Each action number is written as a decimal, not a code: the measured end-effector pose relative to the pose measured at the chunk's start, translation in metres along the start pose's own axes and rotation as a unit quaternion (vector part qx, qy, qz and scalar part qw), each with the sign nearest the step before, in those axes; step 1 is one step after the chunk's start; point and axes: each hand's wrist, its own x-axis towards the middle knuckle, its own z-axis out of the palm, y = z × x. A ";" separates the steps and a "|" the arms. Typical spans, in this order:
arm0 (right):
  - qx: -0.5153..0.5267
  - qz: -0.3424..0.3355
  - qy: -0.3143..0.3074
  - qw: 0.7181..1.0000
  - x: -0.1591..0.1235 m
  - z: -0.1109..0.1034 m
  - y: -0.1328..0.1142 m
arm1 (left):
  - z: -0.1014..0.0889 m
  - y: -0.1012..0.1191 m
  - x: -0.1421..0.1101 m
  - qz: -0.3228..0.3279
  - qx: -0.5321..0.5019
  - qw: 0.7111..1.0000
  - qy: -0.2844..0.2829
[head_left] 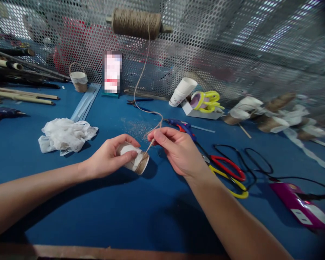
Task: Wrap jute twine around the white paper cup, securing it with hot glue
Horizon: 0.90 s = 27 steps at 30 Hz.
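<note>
My left hand (116, 153) is wrapped round a white paper cup (130, 161) that lies tilted above the blue table. Brown twine (142, 164) is wound around the cup's end that points right. Between thumb and fingertips, my right hand (176, 148) pinches the loose twine close to the cup. From there the strand loops up to a big twine spool (135, 23) mounted on the mesh panel. Just behind my right hand lies a blue and red glue gun (181, 125), partly hidden by it.
White lace cloth (67, 135) lies bunched at left, near glue sticks (85, 103) and a small finished basket (79, 81). Stacked cups (182, 92) stand at the back. Red-and-yellow-handled scissors (229, 169), black cable and a purple power strip (300, 206) lie right. A phone (112, 72) leans behind.
</note>
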 end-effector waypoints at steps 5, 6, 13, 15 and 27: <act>-0.024 0.003 -0.003 1.000 0.002 0.001 0.003 | 0.001 -0.001 -0.005 0.060 0.053 0.997 -0.004; -0.029 0.003 -0.003 1.000 0.002 0.001 0.003 | 0.001 -0.001 -0.005 0.070 0.058 0.996 -0.003; -0.040 0.018 -0.006 0.999 0.002 0.002 0.004 | 0.001 -0.002 -0.007 0.130 0.086 0.988 0.012; -0.045 0.023 -0.007 0.999 0.001 0.003 0.004 | 0.000 -0.003 -0.008 0.146 0.086 0.985 0.016; -0.029 0.054 -0.034 0.998 -0.001 0.006 0.008 | 0.002 -0.002 -0.009 0.211 0.101 0.972 0.037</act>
